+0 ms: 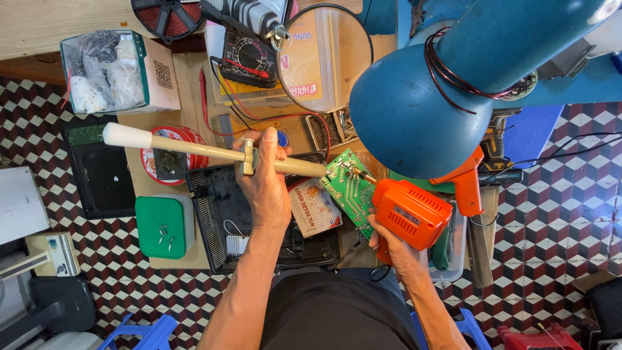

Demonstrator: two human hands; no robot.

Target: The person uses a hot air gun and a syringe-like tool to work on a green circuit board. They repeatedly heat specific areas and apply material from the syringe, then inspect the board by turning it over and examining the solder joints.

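Note:
My left hand [265, 178] grips a long cream-coloured desoldering pump [194, 149] held level, its white knob at the left and its tip resting on a green circuit board [346, 185]. My right hand [389, 243] holds an orange soldering gun [411, 212]. The gun's metal tip touches the same spot on the board. The board lies tilted on the wooden bench, just in front of me.
A big blue lamp shade [414, 110] hangs over the right of the bench. A multimeter [249, 58], a round magnifier [324, 58], a red tin [172, 155], a green-lidded box [163, 225], a black plastic casing [223, 220] and a second orange tool [466, 185] crowd the bench.

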